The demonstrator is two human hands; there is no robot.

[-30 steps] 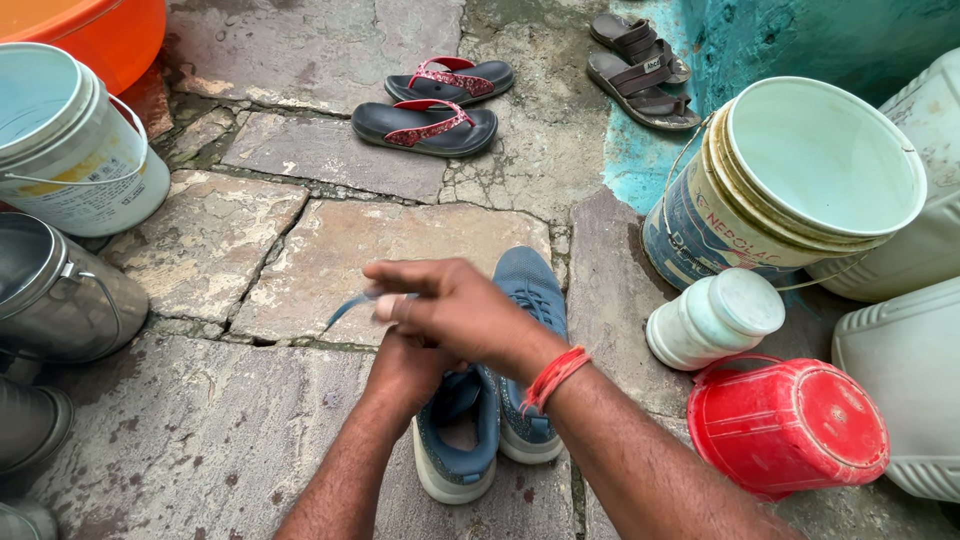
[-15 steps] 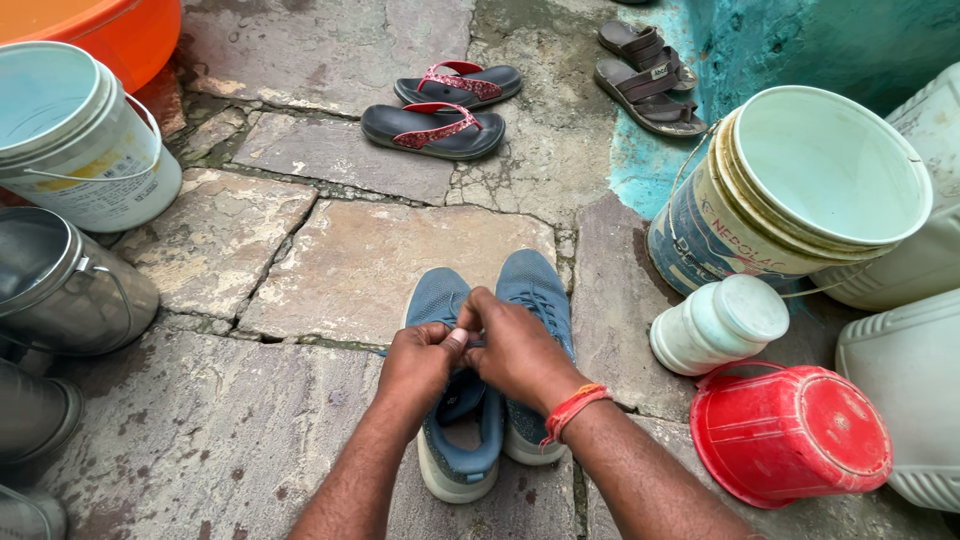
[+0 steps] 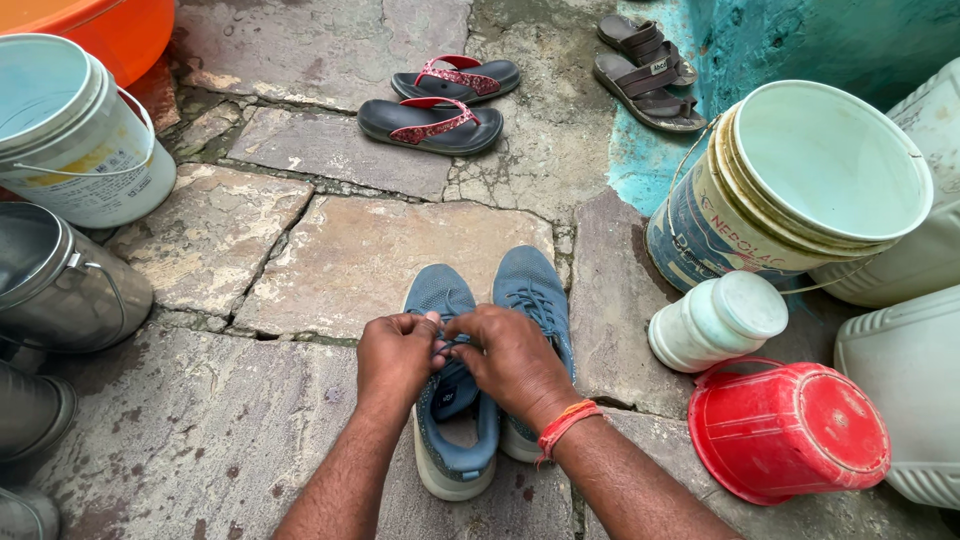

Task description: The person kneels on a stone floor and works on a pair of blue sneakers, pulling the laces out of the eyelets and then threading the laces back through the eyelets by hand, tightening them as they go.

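Cracked stone slabs (image 3: 350,260) make up the floor, with a turquoise wall (image 3: 800,40) behind. A pair of blue shoes (image 3: 530,290) stands side by side in the middle, touching each other. Both hands meet over the left shoe (image 3: 440,300): the left hand (image 3: 395,355) and right hand (image 3: 515,360) are pinched shut on its lace (image 3: 447,345) at the throat, fingertips nearly touching.

The lacing looks to be in mid-course. The right shoe shows its lace crossing the eyelets, while the left one's tongue gapes open below the hands, so its tying seems unfinished; I cannot tell whether a knot is formed, since the fingers hide it.

Both shoes point their toes away from the person, toward the flip-flops (image 3: 435,125), long axes running nearly straight up the view, heels nearest the wrists. A white jar (image 3: 715,320) and an upturned red bucket (image 3: 790,430) stand to the right.
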